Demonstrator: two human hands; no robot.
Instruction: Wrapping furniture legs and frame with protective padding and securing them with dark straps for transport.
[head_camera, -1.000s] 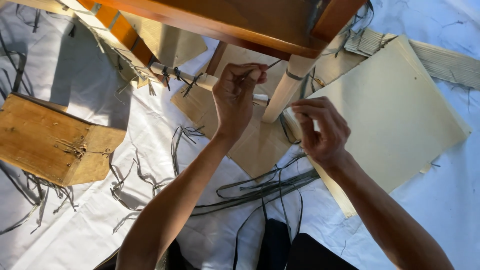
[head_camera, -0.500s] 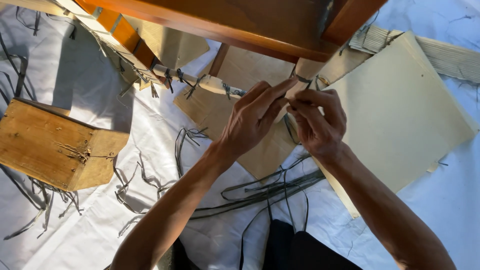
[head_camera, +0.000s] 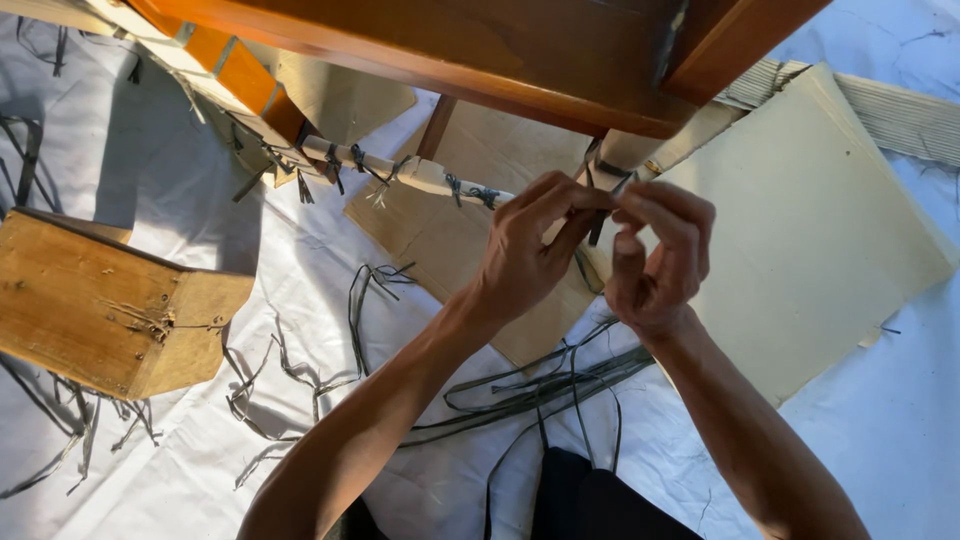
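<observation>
Both hands meet just right of centre, at about one o'clock from the middle of the view, under a brown wooden chair frame (head_camera: 480, 50) that fills the top edge. The left hand (head_camera: 530, 250) pinches a dark strip (head_camera: 597, 228) between thumb and fingertips, its other fingers curled in; the right hand (head_camera: 660, 255) comes in from four o'clock and grips the same strip just beside it, index finger and thumb closed, so the two sets of fingertips nearly touch. The strip hangs short and dark between them, right against the pale wrapped leg (head_camera: 625, 155) of the frame. From that leg a pale rung (head_camera: 400, 170) runs off toward ten o'clock, with several dark ties (head_camera: 470, 192) knotted around it along its length. Behind the hands, at three o'clock, a large cream board (head_camera: 810, 220) lies flat on the white sheet (head_camera: 880, 420) covering the floor, and brown cardboard (head_camera: 450, 240) lies under the left hand. At six o'clock a loose bundle of dark strips (head_camera: 540, 385) trails across the sheet between the forearms. A wooden block (head_camera: 100, 300) sits well apart at nine o'clock, with more scraps of strip scattered around it.
</observation>
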